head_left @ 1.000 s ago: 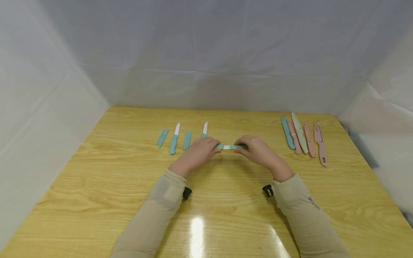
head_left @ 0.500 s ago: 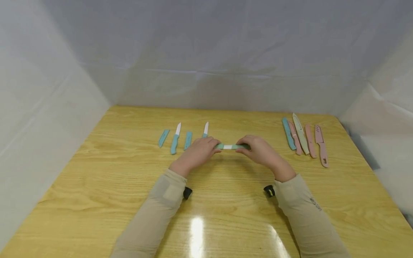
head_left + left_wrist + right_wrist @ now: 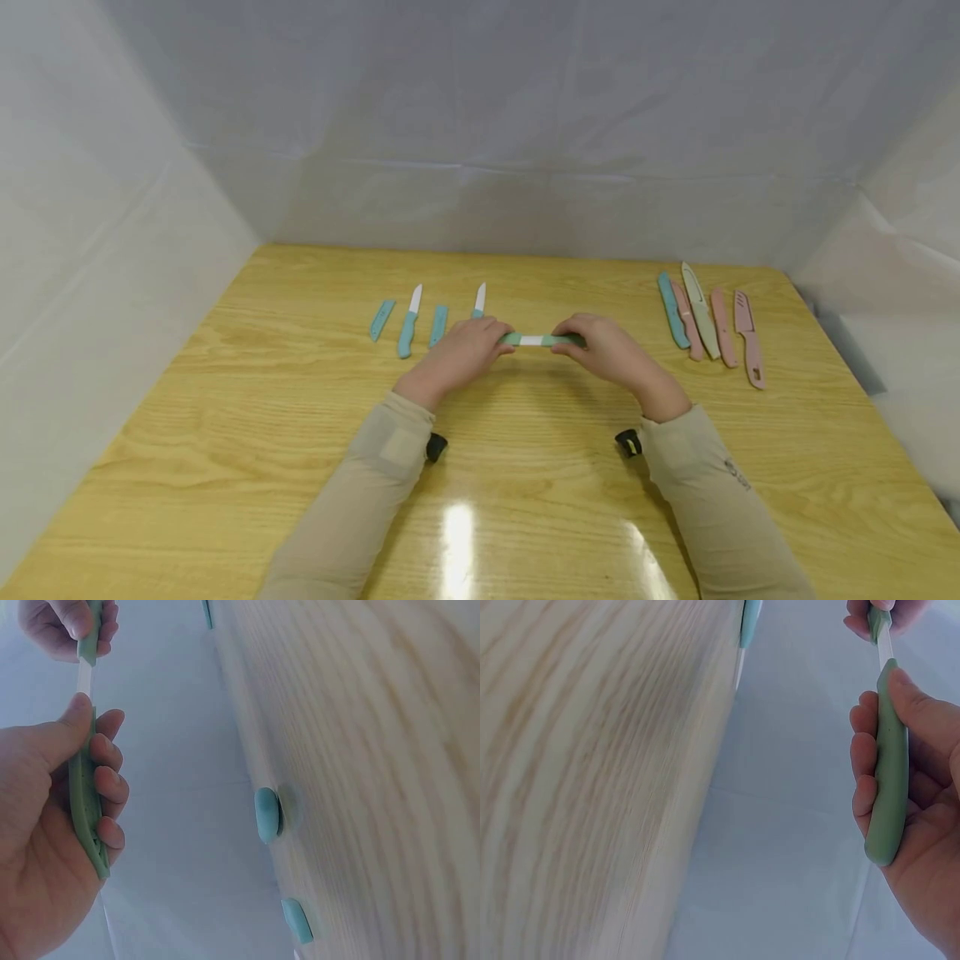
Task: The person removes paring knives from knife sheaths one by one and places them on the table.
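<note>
Above the wooden table, my left hand grips the green sheath of a small knife, thumb on one side and fingers on the other. My right hand holds the green handle of that knife, its fingers wrapped around it. A short stretch of white blade shows between the two green parts; its tip is hidden inside the sheath. Closest to the left hand on the table are a blue knife, its handle partly covered by the hand, and a blue sheath.
Farther left lie another blue-handled knife, bare-bladed, and a second blue sheath. At the right is a row of sheathed knives: one blue, one cream and several pink. Pale sheeting encloses the table.
The right hand has shifted slightly right with the handle, and a longer stretch of white blade shows. The left hand and sheath have hardly moved.
</note>
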The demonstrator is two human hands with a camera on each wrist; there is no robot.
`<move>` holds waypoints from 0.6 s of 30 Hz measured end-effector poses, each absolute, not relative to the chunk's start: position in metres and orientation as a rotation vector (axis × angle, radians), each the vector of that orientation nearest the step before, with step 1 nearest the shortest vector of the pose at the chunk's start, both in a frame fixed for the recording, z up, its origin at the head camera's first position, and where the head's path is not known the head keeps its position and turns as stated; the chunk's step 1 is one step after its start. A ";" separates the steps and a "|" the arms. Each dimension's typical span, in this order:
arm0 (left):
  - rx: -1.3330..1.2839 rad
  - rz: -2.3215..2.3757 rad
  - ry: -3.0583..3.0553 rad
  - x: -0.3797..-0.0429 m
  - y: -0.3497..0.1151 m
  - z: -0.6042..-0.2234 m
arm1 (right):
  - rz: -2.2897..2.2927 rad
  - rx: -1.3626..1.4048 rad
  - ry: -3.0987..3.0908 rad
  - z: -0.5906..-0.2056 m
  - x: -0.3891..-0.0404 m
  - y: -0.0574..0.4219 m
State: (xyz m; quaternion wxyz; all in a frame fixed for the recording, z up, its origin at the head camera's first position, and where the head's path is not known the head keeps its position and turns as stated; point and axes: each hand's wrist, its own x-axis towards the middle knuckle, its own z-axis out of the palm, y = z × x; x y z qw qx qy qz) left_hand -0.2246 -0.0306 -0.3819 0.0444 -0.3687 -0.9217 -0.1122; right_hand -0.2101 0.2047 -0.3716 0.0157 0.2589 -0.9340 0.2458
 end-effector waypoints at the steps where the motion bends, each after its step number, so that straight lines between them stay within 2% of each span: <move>1: -1.127 -0.341 -2.816 -0.225 -0.031 -0.382 | 0.766 0.806 -2.903 -0.372 -0.210 0.205; 18: -1.114 -0.343 -2.823 -0.223 -0.032 -0.380 | 0.806 0.783 -2.907 -0.371 -0.210 0.208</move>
